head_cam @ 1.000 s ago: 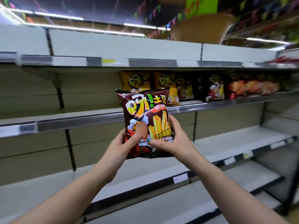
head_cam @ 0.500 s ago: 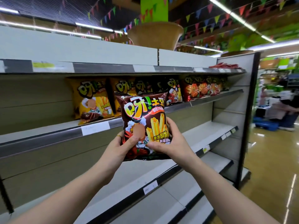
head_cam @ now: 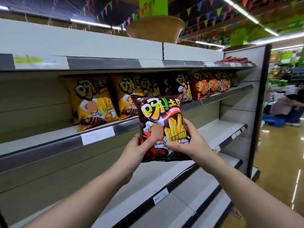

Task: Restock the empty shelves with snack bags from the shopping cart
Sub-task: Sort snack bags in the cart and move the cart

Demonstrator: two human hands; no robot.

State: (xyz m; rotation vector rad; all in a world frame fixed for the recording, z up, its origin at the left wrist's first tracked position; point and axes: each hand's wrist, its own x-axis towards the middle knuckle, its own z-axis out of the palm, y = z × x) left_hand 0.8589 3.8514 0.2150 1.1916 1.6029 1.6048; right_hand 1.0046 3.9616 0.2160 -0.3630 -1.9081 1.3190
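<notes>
Your left hand (head_cam: 139, 146) and right hand (head_cam: 189, 143) both grasp 1 dark brown bag (head_cam: 161, 116) by its lower half, thumbs pressed on the front, with 1 gold ring on the left. You hold it upright in the air, in front of the stocked shelf (head_cam: 41, 140). Its front reads "呀!土豆" and "香浓酥脆" beside pictured fries. On that shelf stand 2 yellow bags (head_cam: 93, 102) with the same logo, then dark bags (head_cam: 148, 87) and red bags (head_cam: 204, 86), too overlapped to count. 1 white tag (head_cam: 97, 135) on the shelf edge bears writing too faint to read.

Glossy plastic-film snack bag (head_cam: 162, 124) — matt painted-metal shelves (head_cam: 49, 137), paper price labels (head_cam: 97, 135), shiny polished floor (head_cam: 279, 162).
</notes>
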